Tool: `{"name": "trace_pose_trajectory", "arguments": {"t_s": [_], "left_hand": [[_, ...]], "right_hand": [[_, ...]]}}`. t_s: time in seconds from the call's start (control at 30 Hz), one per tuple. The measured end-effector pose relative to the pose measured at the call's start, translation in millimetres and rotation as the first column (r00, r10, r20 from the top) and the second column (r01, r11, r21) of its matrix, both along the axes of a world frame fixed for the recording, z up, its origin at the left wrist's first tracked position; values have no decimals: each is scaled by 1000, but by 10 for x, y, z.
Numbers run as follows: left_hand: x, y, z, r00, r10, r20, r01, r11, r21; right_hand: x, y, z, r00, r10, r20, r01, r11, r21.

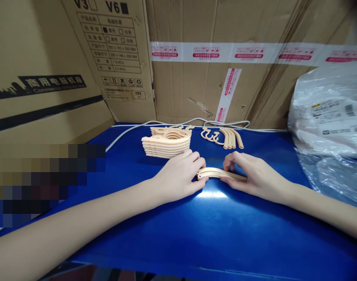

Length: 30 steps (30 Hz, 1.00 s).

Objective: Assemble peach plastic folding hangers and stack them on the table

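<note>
A cream plastic folding hanger [215, 173], its curved arms lying one along the other, is held low over the blue table. My left hand [180, 175] is closed on its left end, thumb below and fingers above. At the other end my right hand [253, 173] pinches it between thumb and curled fingers, which partly hide that end. Just behind my left hand sits a stack of cream hangers [166, 146]. Farther right lie several loose curved hanger arms [231, 138] side by side, with loose hooks [209, 134] to their left.
The blue tabletop [225, 234] is backed by a taped cardboard wall [190, 89]. A large printed carton [116, 50] stands at the left. White cable [131, 128] runs along the back edge. Clear plastic bags with a white label [333, 117] lie at the right.
</note>
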<state>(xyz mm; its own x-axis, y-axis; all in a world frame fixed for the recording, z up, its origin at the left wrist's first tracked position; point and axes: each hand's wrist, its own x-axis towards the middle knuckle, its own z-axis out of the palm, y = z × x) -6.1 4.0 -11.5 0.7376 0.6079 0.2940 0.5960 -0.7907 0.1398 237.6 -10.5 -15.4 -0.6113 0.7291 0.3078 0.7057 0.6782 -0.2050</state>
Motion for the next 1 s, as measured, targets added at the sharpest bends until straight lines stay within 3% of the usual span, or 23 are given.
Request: {"name": "trace_pose_trajectory", "arguments": {"t_s": [0.3, 0.8, 1.0], "left_hand": [[-2, -17, 22, 1000, 10, -8, -10, 999, -31], [20, -6, -9, 995, -80, 67, 85, 993, -75], [18, -12, 5, 996, -63, 61, 68, 994, -85]], "right_hand": [[2, 17, -34, 1000, 7, -7, -7, 1000, -6], [-46, 26, 34, 990, 99, 103, -109, 990, 89], [-37, 83, 188, 986, 128, 103, -125, 992, -31]]}}
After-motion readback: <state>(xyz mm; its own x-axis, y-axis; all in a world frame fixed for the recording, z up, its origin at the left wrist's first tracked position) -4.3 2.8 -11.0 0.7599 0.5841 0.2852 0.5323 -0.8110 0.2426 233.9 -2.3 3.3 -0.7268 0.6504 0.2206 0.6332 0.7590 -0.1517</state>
